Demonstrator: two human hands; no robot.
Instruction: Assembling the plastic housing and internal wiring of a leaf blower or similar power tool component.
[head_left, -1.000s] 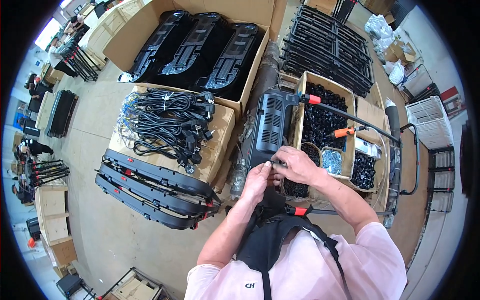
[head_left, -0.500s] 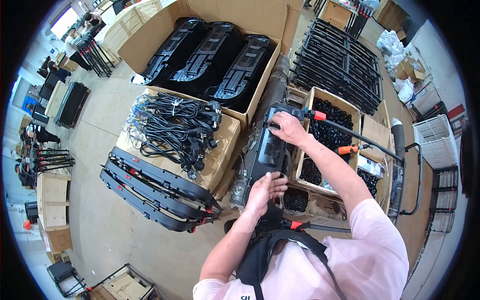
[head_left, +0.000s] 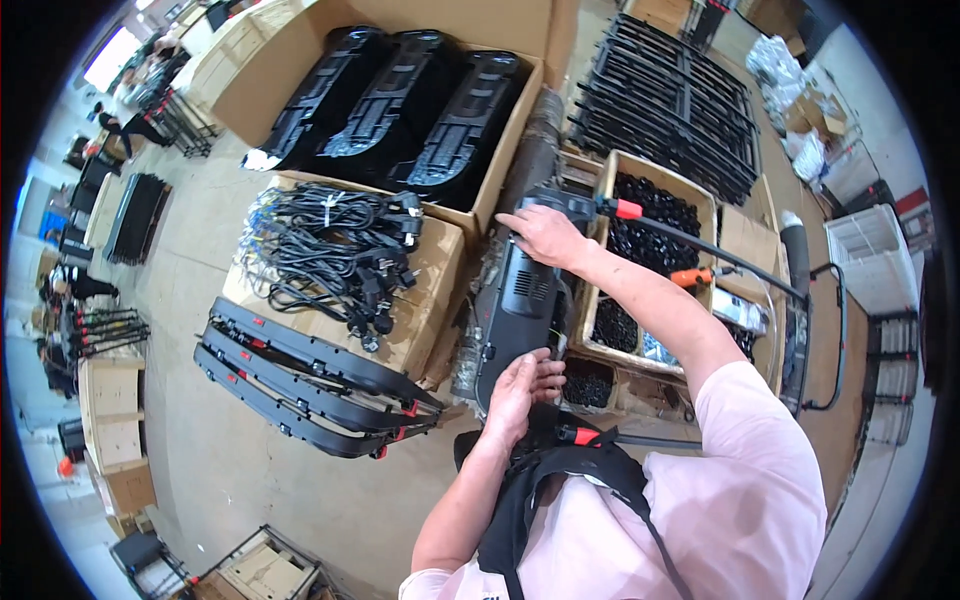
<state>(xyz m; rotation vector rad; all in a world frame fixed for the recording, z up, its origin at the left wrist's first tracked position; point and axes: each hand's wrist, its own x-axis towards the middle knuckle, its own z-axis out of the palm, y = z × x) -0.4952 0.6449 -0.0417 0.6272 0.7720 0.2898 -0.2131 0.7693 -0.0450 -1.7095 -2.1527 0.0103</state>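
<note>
A long black plastic housing (head_left: 522, 310) with vent slots lies lengthwise in front of me on a wrapped support. Across its far part rests my right hand (head_left: 548, 238), with the index finger stretched past the left edge. My left hand (head_left: 523, 388) is at the near end, palm turned inward and fingers extended along the right edge. Neither hand is closed round anything, though some fingertips are hidden against the housing. Beside the far end, a black tube (head_left: 710, 255) with a red end piece (head_left: 628, 209) runs off to the right.
Left of the housing, black power cables (head_left: 325, 250) lie on a carton, with curved black covers (head_left: 310, 385) in front. A large carton holds black shells (head_left: 400, 110). On the right are bins of small black parts (head_left: 640, 220), an orange power tool (head_left: 692, 277) and stacked black frames (head_left: 670, 105).
My right hand has straightened its index finger over the housing's left edge. My left hand stays at the near end. The whole view has shifted slightly.
</note>
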